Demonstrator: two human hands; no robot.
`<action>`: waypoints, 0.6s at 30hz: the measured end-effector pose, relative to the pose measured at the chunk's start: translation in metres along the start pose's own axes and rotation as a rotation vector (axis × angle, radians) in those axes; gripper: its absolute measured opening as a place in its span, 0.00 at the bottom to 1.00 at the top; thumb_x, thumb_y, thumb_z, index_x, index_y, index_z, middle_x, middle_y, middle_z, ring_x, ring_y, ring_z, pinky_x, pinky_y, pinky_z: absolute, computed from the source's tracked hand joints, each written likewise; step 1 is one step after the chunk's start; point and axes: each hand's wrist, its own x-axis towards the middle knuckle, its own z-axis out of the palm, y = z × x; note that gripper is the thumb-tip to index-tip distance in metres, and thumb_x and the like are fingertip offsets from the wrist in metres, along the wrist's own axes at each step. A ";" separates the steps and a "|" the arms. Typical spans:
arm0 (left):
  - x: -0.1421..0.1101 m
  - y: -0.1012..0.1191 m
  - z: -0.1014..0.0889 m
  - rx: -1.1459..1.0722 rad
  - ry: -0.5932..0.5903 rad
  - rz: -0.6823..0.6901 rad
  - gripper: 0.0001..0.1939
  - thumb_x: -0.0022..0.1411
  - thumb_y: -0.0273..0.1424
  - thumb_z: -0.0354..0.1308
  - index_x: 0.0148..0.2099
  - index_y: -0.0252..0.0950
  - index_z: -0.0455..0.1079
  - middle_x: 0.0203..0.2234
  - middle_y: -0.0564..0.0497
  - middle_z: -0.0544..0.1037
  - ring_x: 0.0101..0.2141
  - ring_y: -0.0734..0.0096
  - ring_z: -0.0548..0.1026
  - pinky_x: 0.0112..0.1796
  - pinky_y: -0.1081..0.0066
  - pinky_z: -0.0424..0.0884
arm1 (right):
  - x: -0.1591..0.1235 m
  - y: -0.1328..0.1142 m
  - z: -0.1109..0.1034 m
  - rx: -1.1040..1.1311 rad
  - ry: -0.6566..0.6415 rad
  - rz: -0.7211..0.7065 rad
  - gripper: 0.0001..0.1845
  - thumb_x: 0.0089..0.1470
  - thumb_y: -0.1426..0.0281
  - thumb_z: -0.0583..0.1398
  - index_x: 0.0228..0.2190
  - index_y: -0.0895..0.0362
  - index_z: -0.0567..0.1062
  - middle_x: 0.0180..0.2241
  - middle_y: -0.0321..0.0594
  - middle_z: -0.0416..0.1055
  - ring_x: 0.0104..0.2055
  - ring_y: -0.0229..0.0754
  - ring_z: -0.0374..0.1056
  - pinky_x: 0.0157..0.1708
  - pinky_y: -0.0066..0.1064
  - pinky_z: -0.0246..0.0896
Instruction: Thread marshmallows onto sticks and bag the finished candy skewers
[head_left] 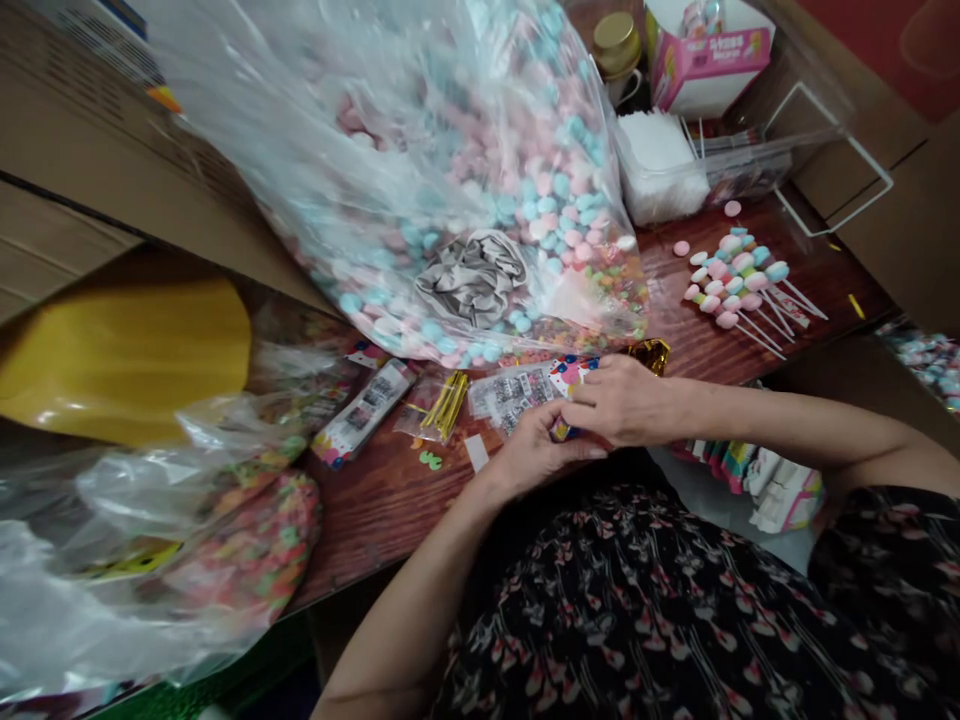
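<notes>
Gripping a small printed packet (571,378) with a cartoon cat face, at the middle of a reddish wooden table (390,510) and toward its near edge: right hand (622,400) on top, fingers (600,373) bent down over the packet, and left hand (536,450) just below, fingers (577,450) curled against its lower edge, the exact hold partly hidden. Just left of the packet, a sheet of black-and-white labels (510,395), touching it. Just beyond the right hand, a scrap of gold foil (649,353). Farther left on the table, a clear pouch of gold twist ties (444,405) and a strip of printed packets (364,412). Filling the far middle, a large clear plastic bag (450,170) of pink and blue candies, with a crumpled silver bow (472,277) on it. To the right, rows of pink and blue candies on white sticks (739,285), pointing toward the far side of the table. At the far right, a pink box (705,55), a gold-lidded jar (616,45) and a white wire rack (832,160). At the left, a yellow packet (124,360) and a clear bag of multicoloured candy (255,540). Below the right forearm, a stack of pink-and-white packaging (780,490).
</notes>
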 end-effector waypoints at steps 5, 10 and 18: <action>-0.013 0.006 -0.011 -0.184 0.117 -0.106 0.25 0.48 0.49 0.69 0.43 0.37 0.77 0.27 0.54 0.75 0.26 0.78 0.69 0.29 0.77 0.65 | -0.004 0.024 -0.018 0.127 0.059 0.130 0.13 0.63 0.74 0.50 0.33 0.59 0.74 0.29 0.41 0.72 0.29 0.38 0.61 0.29 0.31 0.49; -0.011 -0.002 0.003 -0.200 0.197 -0.183 0.25 0.50 0.53 0.66 0.36 0.34 0.76 0.20 0.54 0.73 0.18 0.82 0.64 0.18 0.81 0.56 | 0.002 0.012 0.003 0.290 0.028 0.114 0.12 0.58 0.80 0.50 0.31 0.61 0.72 0.28 0.42 0.70 0.30 0.39 0.61 0.30 0.30 0.56; -0.007 -0.014 0.005 -0.299 0.503 -0.048 0.30 0.52 0.54 0.64 0.49 0.37 0.74 0.26 0.53 0.76 0.20 0.79 0.69 0.16 0.81 0.60 | 0.014 -0.012 0.024 0.772 0.622 0.615 0.21 0.60 0.69 0.57 0.54 0.59 0.66 0.45 0.45 0.69 0.35 0.37 0.64 0.35 0.31 0.65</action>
